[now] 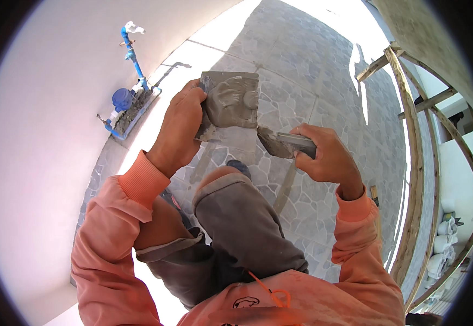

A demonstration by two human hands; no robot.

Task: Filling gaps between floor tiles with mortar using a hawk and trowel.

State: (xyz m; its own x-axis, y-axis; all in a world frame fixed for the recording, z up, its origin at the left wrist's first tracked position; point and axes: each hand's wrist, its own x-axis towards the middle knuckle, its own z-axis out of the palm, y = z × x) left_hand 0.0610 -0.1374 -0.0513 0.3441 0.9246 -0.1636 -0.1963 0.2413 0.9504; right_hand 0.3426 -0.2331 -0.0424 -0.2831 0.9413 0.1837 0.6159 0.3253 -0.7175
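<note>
My left hand (178, 127) is closed on the left edge of a flat, square grey slab (230, 75), its thumb on the upper face. Thick wet cement (231, 102) lies smeared over that face; whether the slab is a tile or a mortar board, I cannot tell. In my right hand (326, 155) is a putty knife (277, 142) with a cement-coated blade and a flat grey handle. The blade's tip is beside the slab's lower right corner; whether they touch is unclear. Both tools are held up above the floor, in front of my bent knees.
A white wall (46, 163) rises at the left, with blue pipes, a white tap (133, 28) and a blue water meter (122, 99) by it. Stone-patterned tiles (288, 70) cover the floor. A wooden frame (410, 136) stands at the right, near white sacks (444, 239).
</note>
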